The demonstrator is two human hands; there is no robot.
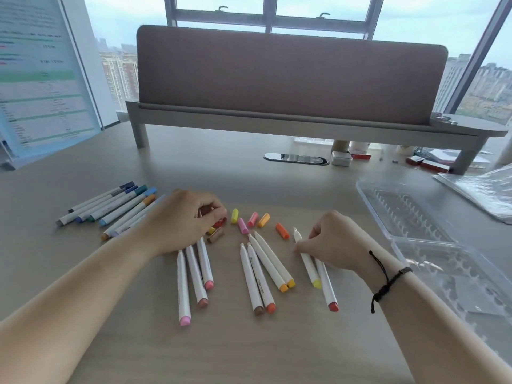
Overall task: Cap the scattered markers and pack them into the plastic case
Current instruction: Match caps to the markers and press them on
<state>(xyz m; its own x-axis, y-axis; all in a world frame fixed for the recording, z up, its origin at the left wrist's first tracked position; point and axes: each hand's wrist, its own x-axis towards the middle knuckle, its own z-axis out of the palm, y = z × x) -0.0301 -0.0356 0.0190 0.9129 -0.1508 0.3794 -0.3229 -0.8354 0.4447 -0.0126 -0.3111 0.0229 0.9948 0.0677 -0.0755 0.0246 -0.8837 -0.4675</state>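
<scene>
Handling the markers [266, 273] calls for little force: they look like light, stiff, smooth plastic barrels that may roll, so take each at mid-barrel and press a cap [282, 230] straight onto the tip. Uncapped markers lie in groups on the worktop [249, 350], loose caps just beyond them. Right hand [336, 242] pinches one marker near its tip; left hand [182, 220] curls over caps, contents unclear. Capped markers [110, 209] lie far left; the open case [415, 217] sits right.
</scene>
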